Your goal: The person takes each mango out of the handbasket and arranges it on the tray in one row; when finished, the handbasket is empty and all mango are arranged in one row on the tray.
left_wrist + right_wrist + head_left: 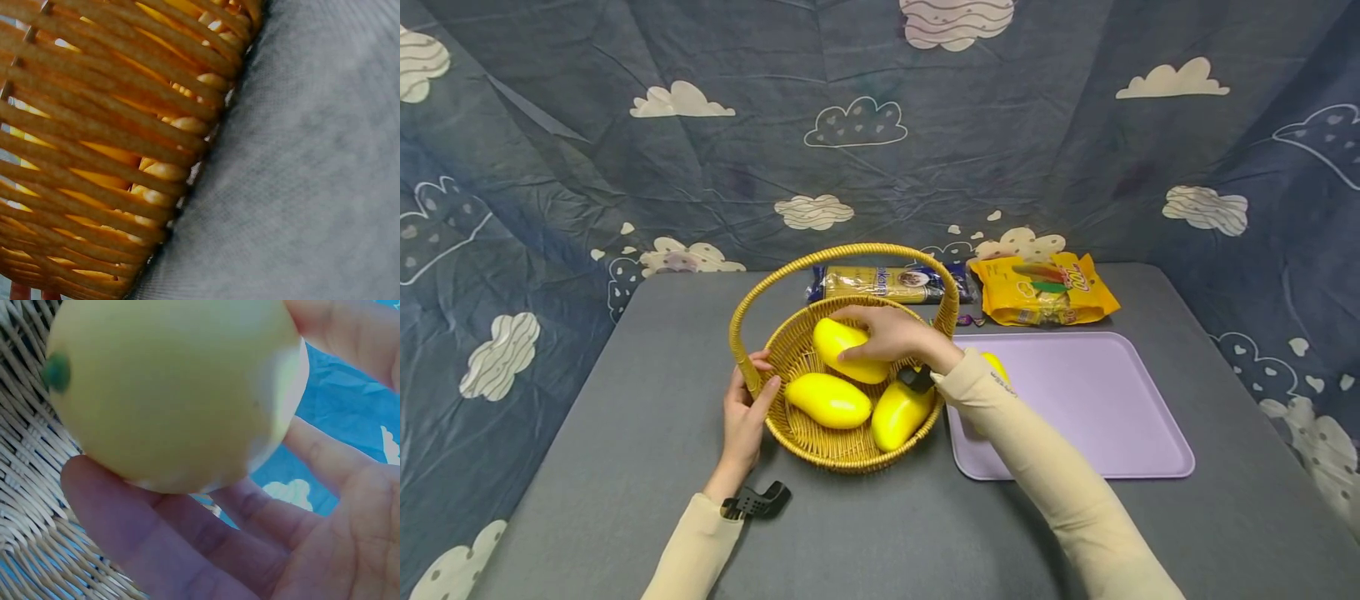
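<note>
My left hand [745,421] grips the side of a woven basket [835,454] near the foot of its tall handle, thumb at the rim. In the left wrist view, the basket's outer weave [112,125] fills the left half. Inside the basket, my right hand [898,333] holds a yellow mango [842,346], fingers curled round it. The right wrist view shows that mango's rounded end with a green tip [57,372]. Two more mangoes lie in the basket, one at the left [827,400] and one at the right [897,421], partly under my right wrist.
A lilac tray [1090,408] lies right of the basket. Behind my right sleeve, a yellow thing [997,365] shows in part on it. Along the back are a clear-and-blue packet [880,283], a yellow bag [1045,292] and a small purple-wrapped piece [968,320].
</note>
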### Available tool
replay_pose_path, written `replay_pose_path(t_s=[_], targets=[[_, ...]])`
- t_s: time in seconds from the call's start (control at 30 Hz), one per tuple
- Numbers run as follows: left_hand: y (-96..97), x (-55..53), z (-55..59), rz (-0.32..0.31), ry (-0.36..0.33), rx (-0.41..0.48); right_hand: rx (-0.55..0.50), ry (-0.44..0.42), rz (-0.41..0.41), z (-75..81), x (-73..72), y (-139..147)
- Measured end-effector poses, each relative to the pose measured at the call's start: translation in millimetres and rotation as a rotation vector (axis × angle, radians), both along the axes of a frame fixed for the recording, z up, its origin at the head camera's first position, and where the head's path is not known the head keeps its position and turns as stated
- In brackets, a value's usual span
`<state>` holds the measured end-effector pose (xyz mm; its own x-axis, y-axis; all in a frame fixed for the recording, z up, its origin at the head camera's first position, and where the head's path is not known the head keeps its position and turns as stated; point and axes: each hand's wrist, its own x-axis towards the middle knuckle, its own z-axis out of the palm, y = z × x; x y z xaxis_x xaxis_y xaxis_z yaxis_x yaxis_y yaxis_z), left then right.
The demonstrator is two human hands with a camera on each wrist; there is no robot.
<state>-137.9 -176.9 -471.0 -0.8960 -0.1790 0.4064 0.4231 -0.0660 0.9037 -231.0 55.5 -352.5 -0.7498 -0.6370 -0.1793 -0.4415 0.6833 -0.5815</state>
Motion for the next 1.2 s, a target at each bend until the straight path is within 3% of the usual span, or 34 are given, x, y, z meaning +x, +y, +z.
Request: replay_pose_path(t_s=[0.43,0.67,1.2], targets=[[-0.3,-0.3,-0.7,-0.018,0.029,0.008,-0.146,0.13,0.029,7.0,18.5,16.3],[6.5,10.5,23.2,-0.018,-0.002,-0.007,-0.21,0.184,-0.014,12.6,32.1,26.4],[6.3,10.1,22.8,-0.007,0.005,-0.022,-0.408,0.285,-0.058,17.6,70.8,49.3]])
